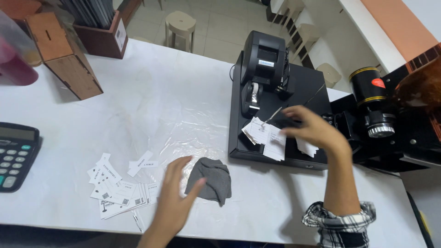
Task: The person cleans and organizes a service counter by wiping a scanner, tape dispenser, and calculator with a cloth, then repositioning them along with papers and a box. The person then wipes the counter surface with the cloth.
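so, from the left: a dark grey desk calculator [16, 154] lies at the edge of the white surface [151, 87], with a plywood slotted box [62, 53] standing farther back. nearer the middle, a loose scatter of small white printed paper labels [118, 187] lies flat, some fanned over each other. the left hand [174, 195] hovers just right of them, fingers spread and holding nothing, its thumb close to or touching a crumpled dark grey cloth [210, 180] that rests on a sheet of clear plastic film [183, 124]. to the right, a black label printer [262, 69] stands on a flat black box-shaped base [301, 87]. the right hand [312, 131] is over that base, fingers bent and pinching some white tags; i cannot tell exactly how many. a bunch of white paper tags on a thin wire [266, 135] lies just left of that hand.

to handle this well, i'd judge the tags should be pinched by their edges so none slide off the base, and the open left hand should steady the loose labels without brushing them out of order.
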